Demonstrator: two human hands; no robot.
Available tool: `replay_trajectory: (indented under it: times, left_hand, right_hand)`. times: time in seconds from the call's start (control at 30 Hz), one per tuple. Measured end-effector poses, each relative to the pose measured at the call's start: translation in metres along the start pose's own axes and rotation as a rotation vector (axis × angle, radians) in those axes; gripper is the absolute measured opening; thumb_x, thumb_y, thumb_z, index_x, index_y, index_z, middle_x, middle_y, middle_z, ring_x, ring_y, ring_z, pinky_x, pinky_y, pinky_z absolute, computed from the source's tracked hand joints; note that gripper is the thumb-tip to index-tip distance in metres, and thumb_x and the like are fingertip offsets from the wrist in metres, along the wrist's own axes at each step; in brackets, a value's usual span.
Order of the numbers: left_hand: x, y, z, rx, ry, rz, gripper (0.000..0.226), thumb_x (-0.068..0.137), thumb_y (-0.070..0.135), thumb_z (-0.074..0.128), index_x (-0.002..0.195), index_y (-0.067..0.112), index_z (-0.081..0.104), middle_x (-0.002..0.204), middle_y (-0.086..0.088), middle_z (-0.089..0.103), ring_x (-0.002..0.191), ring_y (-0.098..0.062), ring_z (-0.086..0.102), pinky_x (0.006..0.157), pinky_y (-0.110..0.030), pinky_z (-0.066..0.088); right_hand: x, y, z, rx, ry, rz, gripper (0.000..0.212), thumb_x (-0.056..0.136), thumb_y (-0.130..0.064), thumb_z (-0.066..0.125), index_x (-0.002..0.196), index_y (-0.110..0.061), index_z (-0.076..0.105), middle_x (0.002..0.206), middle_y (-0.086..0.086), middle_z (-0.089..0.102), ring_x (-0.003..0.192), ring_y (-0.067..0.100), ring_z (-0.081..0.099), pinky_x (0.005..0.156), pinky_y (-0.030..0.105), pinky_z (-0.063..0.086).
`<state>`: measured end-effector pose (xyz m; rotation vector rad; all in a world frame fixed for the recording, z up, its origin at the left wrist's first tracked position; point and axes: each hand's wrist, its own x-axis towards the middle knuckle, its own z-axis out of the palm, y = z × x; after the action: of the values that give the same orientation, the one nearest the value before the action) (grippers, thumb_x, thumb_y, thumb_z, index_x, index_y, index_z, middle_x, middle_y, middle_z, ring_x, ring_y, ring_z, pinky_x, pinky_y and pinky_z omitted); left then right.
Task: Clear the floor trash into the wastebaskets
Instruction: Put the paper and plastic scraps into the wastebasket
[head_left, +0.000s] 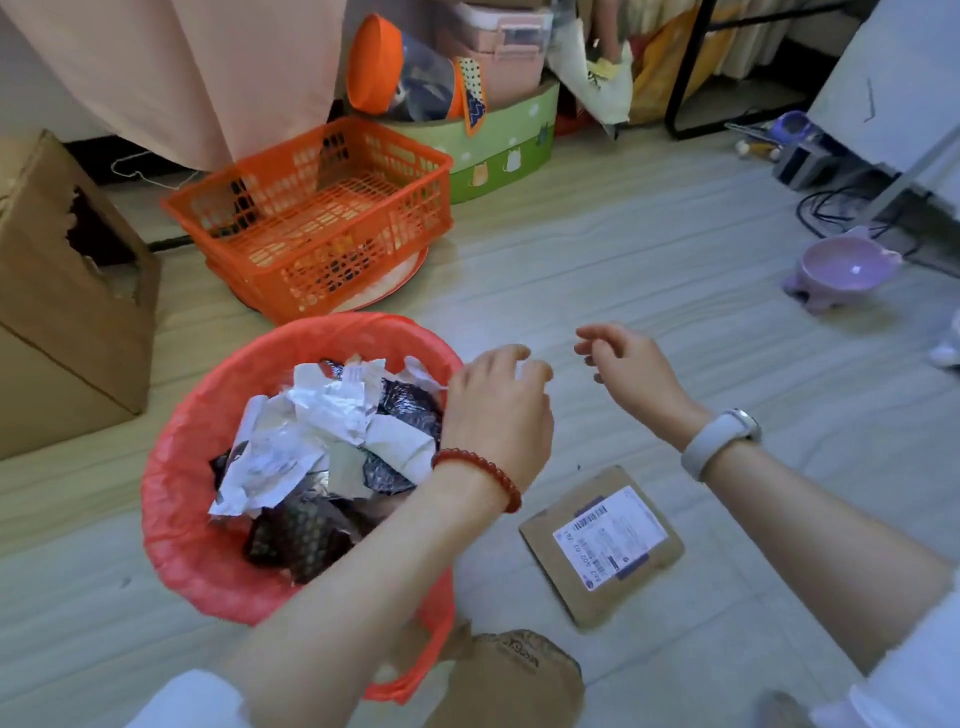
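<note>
Over the wastebasket's (171, 467) right rim, the left hand (496, 410) seemingly holds nothing; the right hand (636, 371) hangs loosely open beside it.

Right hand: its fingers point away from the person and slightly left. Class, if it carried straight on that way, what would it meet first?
Probably nothing close: beyond the right hand lies bare floor. Farther along stands the green cat-print box, but depth is hard to judge from one view.
</note>
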<state>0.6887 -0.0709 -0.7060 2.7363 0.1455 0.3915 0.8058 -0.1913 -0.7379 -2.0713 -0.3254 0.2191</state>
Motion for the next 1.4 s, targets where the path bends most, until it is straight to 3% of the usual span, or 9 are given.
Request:
replay_trajectory:
  times: [0.13,0.33,0.5,0.77,0.87,0.93,1.0,1.2,1.4]
  left_hand:
    - [-0.006,0.046,0.082,0.064,-0.355,0.217,0.039,0.084,0.009,0.049,0.123,0.013,0.047,0.138,-0.011,0.04,0.127,-0.028,0.037,0.102,-0.041,0.028]
    - [-0.001,-0.004,0.18,0.115,-0.85,-0.215,0.057,0.095,0.035,0.035,0.144,0.032,0.006,0.156,-0.002,-0.006,0.142,-0.032,-0.001,0.111,-0.054,0.014]
    - [-0.009,-0.039,0.221,0.198,-0.86,-0.399,0.076,0.085,0.063,0.037,0.141,0.043,-0.011,0.152,0.0,-0.027,0.138,-0.037,-0.022,0.108,-0.063,0.003]
    - [-0.007,-0.032,0.233,0.206,-0.892,-0.408,0.082,0.084,0.064,0.04,0.14,0.042,-0.014,0.149,-0.005,-0.032,0.136,-0.041,-0.025,0.107,-0.066,0.003]
    - [-0.002,-0.033,0.233,0.2,-0.887,-0.407,0.082,0.084,0.063,0.041,0.14,0.042,-0.015,0.149,-0.005,-0.033,0.135,-0.041,-0.026,0.107,-0.066,0.001]
    - [0.0,-0.034,0.234,0.2,-0.89,-0.411,0.083,0.083,0.063,0.041,0.14,0.042,-0.015,0.148,-0.005,-0.034,0.135,-0.042,-0.027,0.106,-0.067,-0.001]
    - [-0.001,-0.035,0.235,0.206,-0.896,-0.419,0.084,0.083,0.064,0.041,0.14,0.042,-0.016,0.148,-0.006,-0.034,0.134,-0.042,-0.028,0.106,-0.067,-0.001]
    - [0.001,-0.041,0.237,0.218,-0.909,-0.418,0.085,0.082,0.066,0.042,0.14,0.043,-0.016,0.148,-0.005,-0.034,0.134,-0.042,-0.028,0.105,-0.068,0.0]
    - [0.004,-0.033,0.234,0.2,-0.871,-0.392,0.084,0.08,0.065,0.047,0.142,0.04,-0.002,0.154,-0.006,-0.017,0.139,-0.042,-0.014,0.108,-0.061,0.009]
  right_hand:
    - [-0.01,0.089,-0.025,-0.216,-0.11,0.222,0.038,0.093,-0.009,0.039,0.13,-0.008,0.049,0.132,0.015,0.054,0.12,0.025,0.051,0.099,0.031,0.038]
    - [-0.012,0.168,-0.038,-0.369,-0.242,0.359,0.043,0.095,-0.012,0.04,0.138,-0.008,0.038,0.141,0.015,0.044,0.126,0.027,0.045,0.096,0.028,0.035]
    - [0.032,0.198,-0.03,-0.468,-0.216,0.263,0.054,0.092,-0.008,0.04,0.144,-0.005,0.025,0.15,0.019,0.025,0.137,0.029,0.028,0.108,0.031,0.025]
    - [0.116,0.218,0.001,-0.866,-0.241,0.101,0.061,0.096,-0.025,0.035,0.147,-0.033,0.003,0.156,0.012,-0.009,0.144,0.032,-0.002,0.111,0.052,0.017]
    - [0.124,0.226,0.005,-0.936,-0.257,0.071,0.051,0.096,-0.02,0.034,0.145,-0.021,0.02,0.154,0.014,0.011,0.141,0.03,0.013,0.106,0.048,0.026]
    - [0.118,0.23,0.007,-0.953,-0.177,-0.004,0.038,0.09,-0.004,0.04,0.129,-0.007,0.042,0.139,0.017,0.036,0.126,0.031,0.032,0.081,0.041,0.04]
    - [0.108,0.234,0.008,-0.941,-0.143,-0.04,0.034,0.084,0.008,0.04,0.115,-0.001,0.051,0.125,0.017,0.045,0.118,0.03,0.038,0.064,0.036,0.034]
    - [0.068,0.215,0.011,-0.408,0.043,0.068,0.023,0.087,0.003,0.046,0.105,0.001,0.061,0.108,0.018,0.062,0.102,0.032,0.055,0.082,0.03,0.039]
    - [0.019,0.168,-0.011,-0.102,0.191,0.023,0.014,0.083,0.001,0.057,0.093,-0.005,0.065,0.083,0.0,0.064,0.078,0.013,0.056,0.068,0.004,0.038]
